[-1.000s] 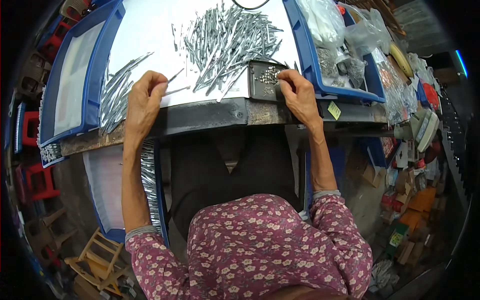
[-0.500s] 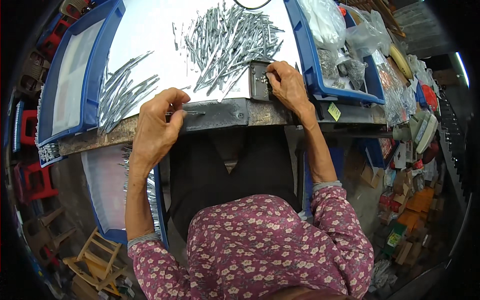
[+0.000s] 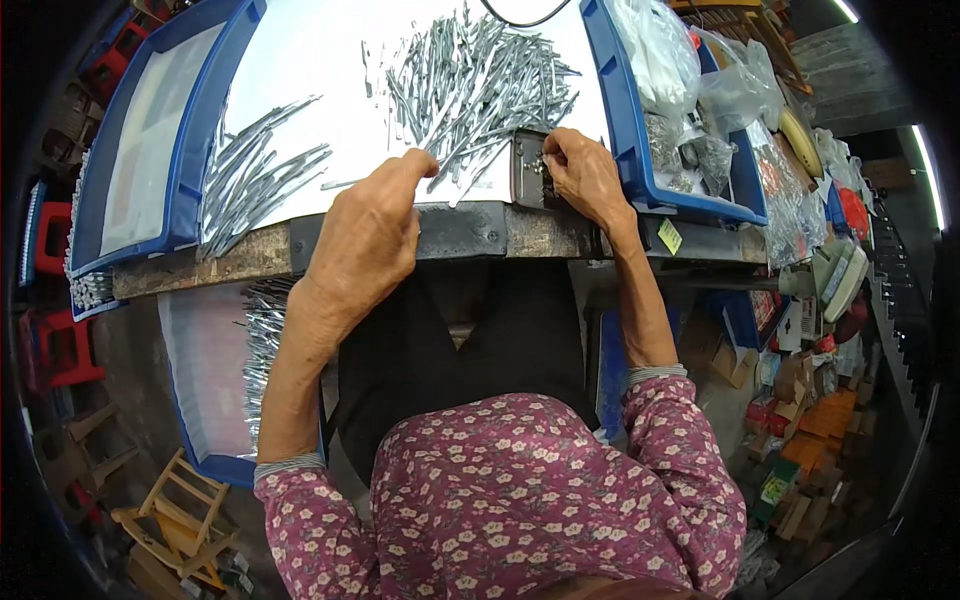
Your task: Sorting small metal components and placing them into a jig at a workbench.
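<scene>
My left hand reaches over the table's front edge, its thumb and fingers drawn together. Its fingertips are at the near side of a large heap of thin silvery metal strips; whatever they pinch is hidden by the hand. A single strip lies on the white surface beside the knuckles. Over the right side of a small dark tray is my right hand, thumb and forefinger pressed together. Small shiny pieces lie in this tray, too tiny to name. I cannot make out what the right fingertips hold.
A smaller group of strips lies beside a blue bin on the left. At right, another blue bin holds plastic bags and small parts. More strips fill a lined bin below the table. A dark cable curves at the back.
My left hand has moved right and farther onto the table, from the front edge to the heap. The right hand stays at the small tray. The view has shifted slightly.
</scene>
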Demonstrator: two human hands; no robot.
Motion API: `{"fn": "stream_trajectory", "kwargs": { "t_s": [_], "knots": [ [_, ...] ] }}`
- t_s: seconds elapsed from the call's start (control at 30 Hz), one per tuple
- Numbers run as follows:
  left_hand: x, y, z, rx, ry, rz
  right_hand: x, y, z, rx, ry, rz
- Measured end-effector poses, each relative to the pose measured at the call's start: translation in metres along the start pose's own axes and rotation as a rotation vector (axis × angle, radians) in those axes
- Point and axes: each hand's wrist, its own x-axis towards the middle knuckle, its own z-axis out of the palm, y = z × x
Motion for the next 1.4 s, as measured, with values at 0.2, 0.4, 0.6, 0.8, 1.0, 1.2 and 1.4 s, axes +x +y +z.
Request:
{"fn": "stream_trajectory", "kwargs": {
  "t_s": [0.2,0.4,0.6,0.8,1.0,1.2,1.4],
  "knots": [
    [-0.003,0.001,0.010,-0.092,0.057,-0.027,0.004,-0.001,0.001,-0.018,-0.029,0.001],
    [-0.008,0.001,0.015,-0.142,0.050,-0.099,0.007,0.003,0.010,-0.093,0.003,-0.074],
    [-0.012,-0.005,0.031,-0.223,0.171,-0.127,0.003,0.009,0.014,-0.100,0.014,-0.129],
    [-0.011,-0.009,0.038,-0.226,0.196,-0.152,-0.001,0.007,0.004,0.085,0.052,-0.158],
    [-0.010,-0.008,0.041,-0.219,0.182,-0.166,-0.001,0.005,-0.001,0.159,0.011,-0.145],
    [-0.013,-0.010,0.042,-0.204,0.169,-0.166,0.001,0.006,-0.002,0.177,-0.024,-0.179],
    [-0.012,-0.011,0.045,-0.204,0.178,-0.181,0.006,0.010,-0.004,0.135,-0.010,-0.329]
  ]
}}
